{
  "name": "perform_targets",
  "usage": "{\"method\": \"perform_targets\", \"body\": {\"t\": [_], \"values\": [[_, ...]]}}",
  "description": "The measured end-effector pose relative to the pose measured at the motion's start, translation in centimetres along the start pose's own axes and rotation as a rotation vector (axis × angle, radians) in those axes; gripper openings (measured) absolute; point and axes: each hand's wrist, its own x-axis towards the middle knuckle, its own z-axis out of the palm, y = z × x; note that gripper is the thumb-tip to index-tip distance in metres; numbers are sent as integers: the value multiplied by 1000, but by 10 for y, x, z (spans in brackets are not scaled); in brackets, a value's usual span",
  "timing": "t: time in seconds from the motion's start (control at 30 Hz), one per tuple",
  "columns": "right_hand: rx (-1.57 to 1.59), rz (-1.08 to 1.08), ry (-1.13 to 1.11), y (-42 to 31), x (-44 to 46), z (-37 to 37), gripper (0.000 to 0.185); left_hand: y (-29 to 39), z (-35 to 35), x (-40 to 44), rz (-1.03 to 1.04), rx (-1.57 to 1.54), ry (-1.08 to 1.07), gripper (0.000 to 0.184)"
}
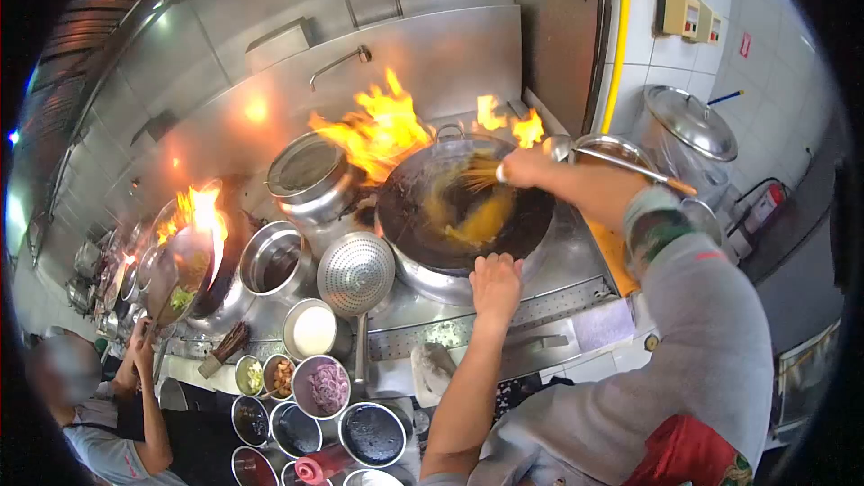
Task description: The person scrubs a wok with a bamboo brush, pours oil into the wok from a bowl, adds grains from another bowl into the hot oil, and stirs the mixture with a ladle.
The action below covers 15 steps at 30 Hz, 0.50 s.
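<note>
My right hand (519, 168) is closed around a bamboo wok brush (482, 175), its bristles spread inside the large dark wok (405, 220). A yellowish-brown blur of liquid (486, 220) lies in the bowl of the wok around the brush. At the near rim, my left hand (496, 281) has its fingers curled over the edge, where they seem to grip the wok; a handle beneath them is hidden. The wok's far loop handle (450, 132) shows at the back. Tall flames (382, 130) rise behind the wok's left side.
A perforated ladle (356, 272), a lidded pot (306, 166) and a steel pot (273, 256) stand left of the wok. Bowls of chopped onion (328, 387) and other ingredients are nearer. At far left a co-worker (117, 432) handles a flaming wok (193, 265).
</note>
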Motion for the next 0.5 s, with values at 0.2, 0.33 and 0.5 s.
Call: {"method": "perform_targets", "body": {"t": [0.2, 0.33, 0.5], "values": [[94, -189, -113, 54, -3, -3, 28, -5, -3, 4, 57, -22, 89, 25], [419, -106, 112, -30, 31, 38, 38, -16, 9, 9, 170, 47, 121, 23], [654, -618, 80, -25, -39, 55, 41, -7, 0, 4, 150, 53, 115, 20]]}}
